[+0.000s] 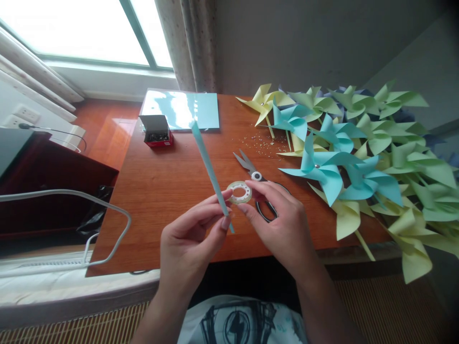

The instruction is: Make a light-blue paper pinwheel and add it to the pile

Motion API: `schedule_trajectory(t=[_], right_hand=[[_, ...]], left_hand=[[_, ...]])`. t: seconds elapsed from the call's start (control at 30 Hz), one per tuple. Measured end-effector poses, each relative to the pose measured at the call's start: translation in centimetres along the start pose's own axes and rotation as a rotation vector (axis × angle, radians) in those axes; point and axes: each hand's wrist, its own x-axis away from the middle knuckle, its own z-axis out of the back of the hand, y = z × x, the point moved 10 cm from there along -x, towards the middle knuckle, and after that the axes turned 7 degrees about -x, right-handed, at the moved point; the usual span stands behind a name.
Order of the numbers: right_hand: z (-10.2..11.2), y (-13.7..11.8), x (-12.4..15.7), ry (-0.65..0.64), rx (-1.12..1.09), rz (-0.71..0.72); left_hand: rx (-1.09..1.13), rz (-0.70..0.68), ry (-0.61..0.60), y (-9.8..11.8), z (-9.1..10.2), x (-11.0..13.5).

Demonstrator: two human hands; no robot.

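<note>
My left hand [191,234] pinches a thin rolled blue paper stick [208,165] that slants up and away over the wooden table [161,186]. Just to its right, my right hand [283,224] holds a small roll of clear tape [239,192] between thumb and fingers, right against the stick. Black-handled scissors [256,177] lie on the table behind the tape, partly hidden by my right hand.
A heap of blue, yellow and green paper pinwheels [358,157] covers the table's right side. A stack of blue paper [182,109] and an open red box of pins [157,131] sit at the far left. Small scraps [260,142] dot the middle. A white frame [89,220] stands left.
</note>
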Motion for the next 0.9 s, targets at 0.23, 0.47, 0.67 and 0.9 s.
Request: schedule_trajectory(t=[0.23,0.47,0.67,0.9], right_hand=[[-0.1,1.2,-0.2,-0.059,-0.196,-0.117],[-0.8,3.1,0.1,-0.173,-0.369,-0.26],[-1.5,4.7,0.8,-0.18,-0.533,-0.387],[-2.1,5.4,1.3,-0.166,-0.658,-0.457]], left_hand=[[0.023,0.029,0.029,0.2,-0.1,0.1],[0.101,0.112,0.001,-0.9,0.3,-0.3],[0.157,0.215,-0.008,-1.7,0.4,-0.5],[0.253,0.312,-0.06,-2.5,-0.3,-0.6]])
